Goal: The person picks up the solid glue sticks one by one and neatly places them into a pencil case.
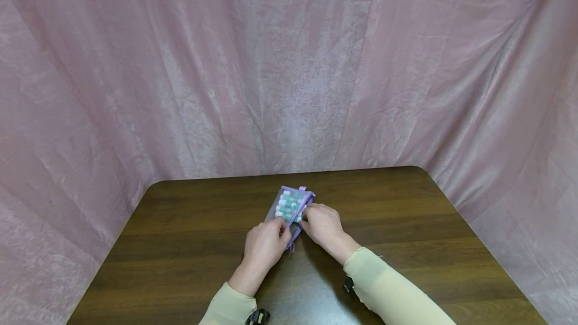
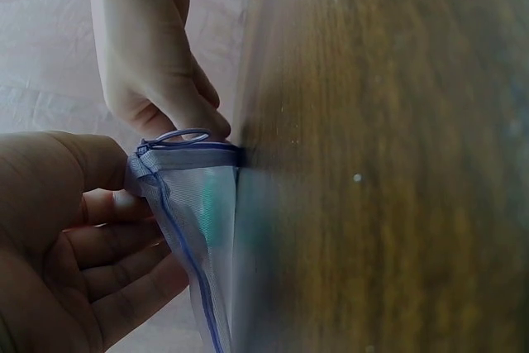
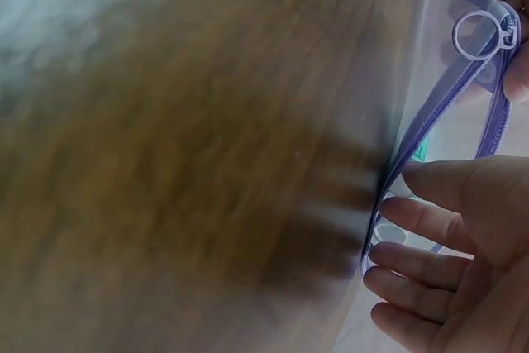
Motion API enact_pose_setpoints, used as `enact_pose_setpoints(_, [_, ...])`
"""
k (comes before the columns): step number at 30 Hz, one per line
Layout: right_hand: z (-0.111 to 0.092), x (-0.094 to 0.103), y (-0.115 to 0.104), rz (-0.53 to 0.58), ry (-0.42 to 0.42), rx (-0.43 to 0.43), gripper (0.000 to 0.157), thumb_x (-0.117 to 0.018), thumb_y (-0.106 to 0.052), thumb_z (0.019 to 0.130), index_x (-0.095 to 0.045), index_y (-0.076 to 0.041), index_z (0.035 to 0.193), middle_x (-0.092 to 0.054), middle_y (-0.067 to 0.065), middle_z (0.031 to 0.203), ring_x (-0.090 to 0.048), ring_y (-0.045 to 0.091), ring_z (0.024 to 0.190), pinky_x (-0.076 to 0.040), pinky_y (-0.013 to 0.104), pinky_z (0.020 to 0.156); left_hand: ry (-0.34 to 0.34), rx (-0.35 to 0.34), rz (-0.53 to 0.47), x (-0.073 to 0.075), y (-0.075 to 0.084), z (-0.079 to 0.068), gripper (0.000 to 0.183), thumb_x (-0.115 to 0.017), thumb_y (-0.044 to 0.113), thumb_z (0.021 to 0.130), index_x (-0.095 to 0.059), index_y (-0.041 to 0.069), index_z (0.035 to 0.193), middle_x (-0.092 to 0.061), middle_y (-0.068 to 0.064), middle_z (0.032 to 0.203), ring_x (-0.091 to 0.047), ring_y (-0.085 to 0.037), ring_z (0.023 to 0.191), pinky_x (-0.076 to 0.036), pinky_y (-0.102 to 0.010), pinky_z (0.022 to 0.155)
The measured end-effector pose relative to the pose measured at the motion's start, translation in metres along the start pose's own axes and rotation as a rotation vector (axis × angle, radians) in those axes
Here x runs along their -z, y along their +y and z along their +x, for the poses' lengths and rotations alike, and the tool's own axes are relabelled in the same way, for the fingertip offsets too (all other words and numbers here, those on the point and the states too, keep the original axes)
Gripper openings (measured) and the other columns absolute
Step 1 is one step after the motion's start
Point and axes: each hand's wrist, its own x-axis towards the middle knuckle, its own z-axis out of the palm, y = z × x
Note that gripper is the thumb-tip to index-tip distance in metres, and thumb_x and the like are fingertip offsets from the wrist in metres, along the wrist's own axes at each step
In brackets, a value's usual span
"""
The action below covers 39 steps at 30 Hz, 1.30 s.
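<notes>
A clear mesh zip pouch (image 1: 273,212) with purple edging lies slanted on the table, with several white-and-green tubes (image 1: 287,204) side by side inside. My left hand (image 1: 265,242) pinches the pouch's near corner between thumb and index finger, close to the ring-shaped zipper pull (image 3: 455,43). On the pouch's right side, my right hand (image 1: 324,223) reaches to the unzipped mouth. In the right wrist view its fingers (image 3: 417,266) are extended and spread along the purple zipper edge (image 3: 434,113), beside a whitish round tube end (image 3: 391,233). The mesh and fingers partly hide the tubes.
The brown wood-grain table (image 1: 189,224) has rounded far corners and extends to both sides of the pouch. A pink velvety curtain (image 1: 280,74) hangs behind it and down both sides. Dark wrist devices (image 1: 258,316) show at both sleeves.
</notes>
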Motion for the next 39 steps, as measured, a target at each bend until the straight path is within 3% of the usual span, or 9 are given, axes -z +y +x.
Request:
enact_pose_setpoints(17, [0.002,-0.001,0.004,0.014,-0.001,-0.018,0.031,-0.092,-0.033,0.089,-0.068,-0.023,0.072,-0.065,-0.003,0.08,-0.069,0.024,0.077,-0.053,0.043,0.062,-0.003,0.008,0.007,0.001,0.004,0.0,0.028,-0.079,0.018,0.095,-0.06,0.019,0.075,-0.049,0.009,0.06,-0.041,-0.01,0.05,-0.035,-0.033,0.047])
enact_pose_setpoints(27, [0.0,0.003,0.007,0.016,-0.073,-0.025,0.027,-0.091,-0.037,0.09,-0.071,-0.022,0.08,-0.067,-0.004,0.083,-0.069,0.022,0.08,-0.054,0.042,0.066,-0.024,0.006,0.006,0.001,0.005,0.0,0.026,-0.08,0.019,0.096,-0.062,0.02,0.077,-0.052,0.008,0.062,-0.042,-0.01,0.051,-0.036,-0.033,0.048])
enact_pose_setpoints(33, [-0.006,0.009,0.006,0.031,-0.116,-0.013,0.023,-0.09,-0.037,0.092,-0.075,-0.02,0.088,-0.069,-0.001,0.089,-0.072,0.026,0.09,-0.057,0.046,0.072,-0.041,0.018,-0.002,0.0,0.004,0.0,0.023,-0.08,0.019,0.096,-0.064,0.02,0.079,-0.053,0.009,0.063,-0.043,-0.01,0.052,-0.037,-0.033,0.049])
enact_pose_setpoints(39, [-0.013,0.014,0.008,0.077,-0.177,0.047,0.027,-0.085,-0.032,0.097,-0.08,-0.013,0.115,-0.076,0.009,0.122,-0.071,0.035,0.119,-0.058,0.053,0.095,-0.051,0.033,0.003,0.001,0.001,0.0,0.021,-0.082,0.018,0.094,-0.066,0.02,0.081,-0.054,0.011,0.065,-0.046,-0.009,0.054,-0.04,-0.034,0.051])
